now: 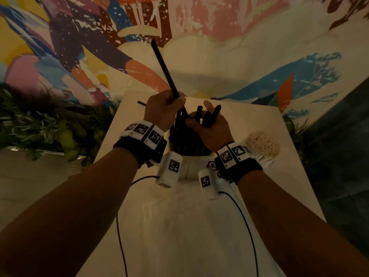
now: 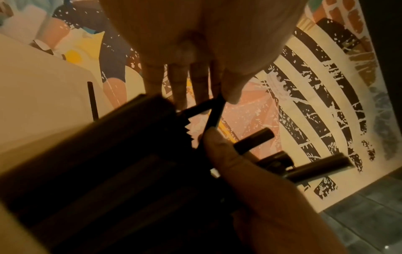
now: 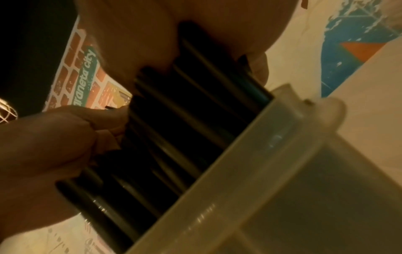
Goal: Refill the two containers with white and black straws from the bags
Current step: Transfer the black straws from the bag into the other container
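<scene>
The left hand (image 1: pixel 163 110), fingers curled, holds one black straw (image 1: pixel 162 66) raised and tilted; the right hand (image 1: pixel 209 128) grips several black straws (image 1: pixel 211 114) above the container (image 1: pixel 189 166).

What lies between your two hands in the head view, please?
In the head view, black straws standing in their container rise between the left hand and the right hand.

The black straws (image 3: pixel 195 110) look like smooth plastic with a slight sheen, catching thin highlights along their sides. Their container (image 3: pixel 282 171) is cloudy, translucent plastic, kinda frosted but glossy at the edges. The table (image 1: pixel 199 226) is covered in off-white cloth, matt and a bit wrinkled. The white straws (image 1: pixel 263 145) look matt, maybe paper.
</scene>
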### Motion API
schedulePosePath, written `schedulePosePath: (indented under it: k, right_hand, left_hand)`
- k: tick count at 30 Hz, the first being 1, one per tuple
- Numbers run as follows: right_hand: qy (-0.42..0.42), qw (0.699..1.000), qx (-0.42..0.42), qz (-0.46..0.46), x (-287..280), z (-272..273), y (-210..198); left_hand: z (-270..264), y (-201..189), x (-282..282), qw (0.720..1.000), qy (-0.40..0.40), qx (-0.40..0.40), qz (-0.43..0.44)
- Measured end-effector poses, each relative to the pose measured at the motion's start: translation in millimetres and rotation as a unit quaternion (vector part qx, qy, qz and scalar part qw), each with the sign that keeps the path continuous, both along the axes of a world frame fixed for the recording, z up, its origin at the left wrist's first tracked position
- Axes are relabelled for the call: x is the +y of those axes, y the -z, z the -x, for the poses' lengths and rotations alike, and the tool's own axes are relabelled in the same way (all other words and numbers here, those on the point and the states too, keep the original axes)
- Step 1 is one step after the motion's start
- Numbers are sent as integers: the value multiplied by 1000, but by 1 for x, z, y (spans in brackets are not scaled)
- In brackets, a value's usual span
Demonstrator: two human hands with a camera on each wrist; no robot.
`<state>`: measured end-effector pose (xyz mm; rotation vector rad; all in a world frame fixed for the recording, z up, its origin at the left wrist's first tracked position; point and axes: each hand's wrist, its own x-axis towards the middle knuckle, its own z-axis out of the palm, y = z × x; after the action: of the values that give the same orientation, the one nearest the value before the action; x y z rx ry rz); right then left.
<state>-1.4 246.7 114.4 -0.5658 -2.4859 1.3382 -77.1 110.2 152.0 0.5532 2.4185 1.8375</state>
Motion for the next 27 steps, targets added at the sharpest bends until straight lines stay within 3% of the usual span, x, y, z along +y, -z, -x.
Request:
schedulePosePath:
  k: [3, 6, 9, 13, 17, 19, 21, 23, 25, 27]
  right_hand:
    - [25, 995, 89, 44, 0, -8, -8]
    - [63, 984, 156, 62, -3, -13, -17]
    - [49, 991, 121, 2, -5, -17, -21]
    - [40, 997, 70, -10, 2, -16, -16]
    - [-32, 998, -27, -38, 4, -20, 3]
    - [-27, 999, 3, -28, 4, -24, -6]
    - [2, 998, 59, -2, 8, -28, -16]
    - [10, 988, 122, 91, 10, -31, -23]
    - [22, 970, 138, 197, 7, -32, -33]
    - [35, 957, 160, 239, 2, -32, -45]
  left_hand:
    - [-12, 1, 0, 999, 34, 25, 8]
    - [-20, 5, 2, 990, 66, 92, 80]
    - [-27, 5, 5, 980, 96, 133, 110]
    - [-29, -3, 3, 982, 79, 157, 63]
    - [-28, -4, 7, 967, 104, 182, 145]
    - [-29, -3, 8, 962, 101, 200, 157]
    - [-31, -4, 9, 956, 96, 234, 146]
    - [-33, -4, 12, 951, 108, 251, 147]
    - [-32, 2, 18, 947, 128, 223, 193]
    - [-32, 2, 21, 944, 143, 194, 223]
